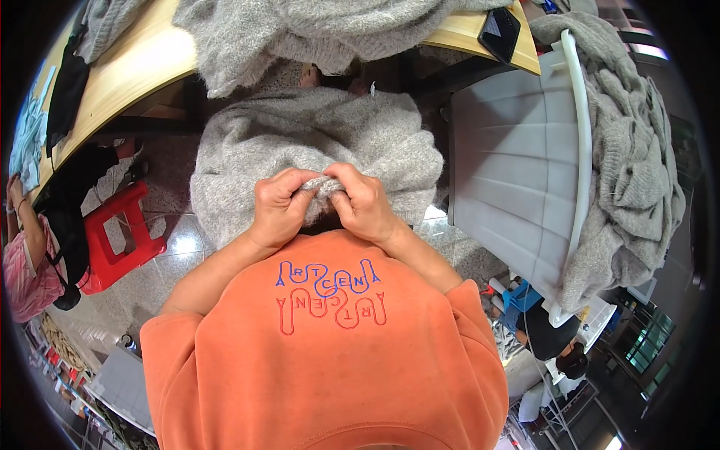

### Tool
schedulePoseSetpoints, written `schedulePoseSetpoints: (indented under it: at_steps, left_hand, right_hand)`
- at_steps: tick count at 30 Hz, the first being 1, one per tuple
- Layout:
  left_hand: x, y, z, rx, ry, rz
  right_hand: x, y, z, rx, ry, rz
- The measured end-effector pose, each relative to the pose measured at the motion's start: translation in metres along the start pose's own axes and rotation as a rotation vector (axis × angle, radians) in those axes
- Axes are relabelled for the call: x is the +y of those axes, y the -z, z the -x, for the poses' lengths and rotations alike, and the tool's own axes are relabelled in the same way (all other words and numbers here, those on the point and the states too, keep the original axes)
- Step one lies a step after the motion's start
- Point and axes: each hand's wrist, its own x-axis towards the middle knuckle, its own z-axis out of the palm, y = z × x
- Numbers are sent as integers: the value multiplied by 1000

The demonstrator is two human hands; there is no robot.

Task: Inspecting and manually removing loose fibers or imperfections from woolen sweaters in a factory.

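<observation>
Where fluffy grey knitted fabric bunches mid-frame, left hand and right hand pinch its edge. Pale-grey plastic bin, frame right.

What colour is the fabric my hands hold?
The fabric is mottled grey, best in the head view.

- The left hand is closed in a pinch, its fingers curled and the thumb pressing in from below, tip toward the middle.
- The right hand mirrors it, thumb and forefinger pinching, the other fingers folded under.
- I see the two hands just beside each other in front of the chest.
- The left forearm and the right forearm are bare, slanting inward from bent elbows held out wide.
</observation>
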Motion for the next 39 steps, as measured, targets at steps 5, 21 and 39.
schedulePoseSetpoints:
  at_steps: [5, 21, 39]
  left_hand:
    - [0, -4, -1, 58, -89, -127]
    - [5, -9, -6, -43, -98, -67]
    - [6, 69, -23, -220, 478, 654]
  right_hand:
    - [-2, -2, -1, 35, 149, 261]
    - [10, 1, -3, 166, 27, 123]
    - [44, 65, 31, -48, -406, -115]
